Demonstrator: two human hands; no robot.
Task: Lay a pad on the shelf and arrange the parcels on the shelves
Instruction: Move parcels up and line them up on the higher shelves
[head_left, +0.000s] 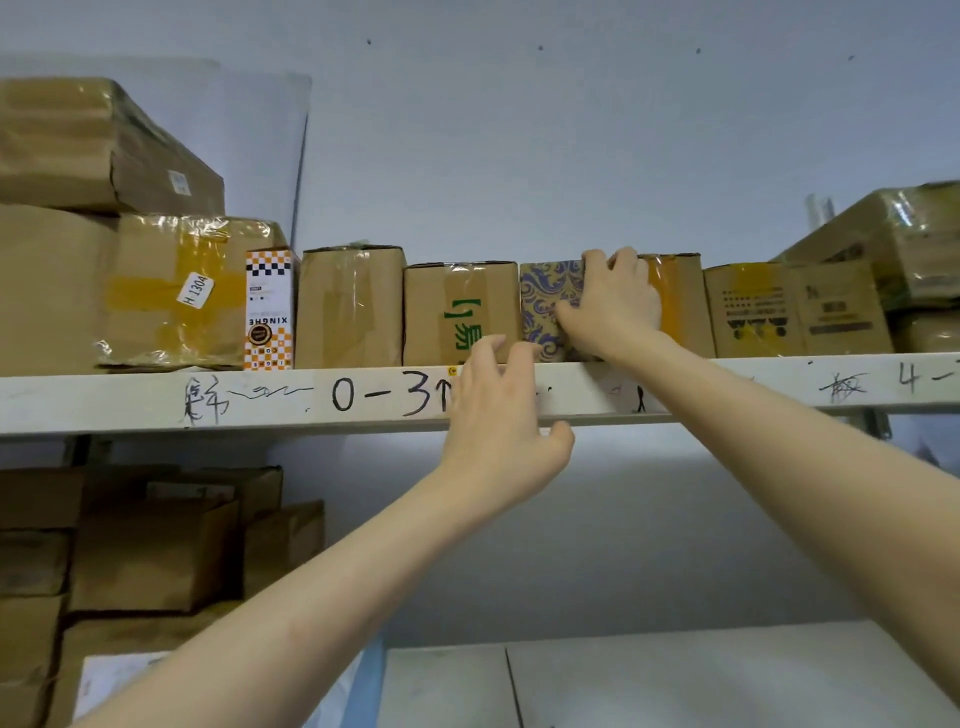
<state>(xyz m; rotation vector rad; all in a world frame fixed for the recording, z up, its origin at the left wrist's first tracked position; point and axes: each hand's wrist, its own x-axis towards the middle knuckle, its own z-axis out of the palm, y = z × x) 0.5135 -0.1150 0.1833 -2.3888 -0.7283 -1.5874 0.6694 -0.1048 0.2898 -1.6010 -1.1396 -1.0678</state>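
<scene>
Upper shelf (156, 402) mostly done; a row of parcels stands along its front edge; right hand (615, 301) is flat against the patterned box (545, 306), fingers over its top and right side, pressing or gripping it in the slot; tape box (680, 306) touches just right of that hand, green-print box (457, 312) just left; left hand (498, 421) is below and left of the right one, in front of the shelf edge, fingers loosely spread, holding nothing, fingertips near the bottom corner of the patterned box; further left of the hands a checked carton (270, 309) and bigger taped parcels; right of them two printed boxes; pad not clearly seen under the row, cannot tell if laid; below the hands the lower shelf (701, 675) looks bare on the right, boxes stacked at left; likely left: seat this box flush, then fill lower space.
</scene>
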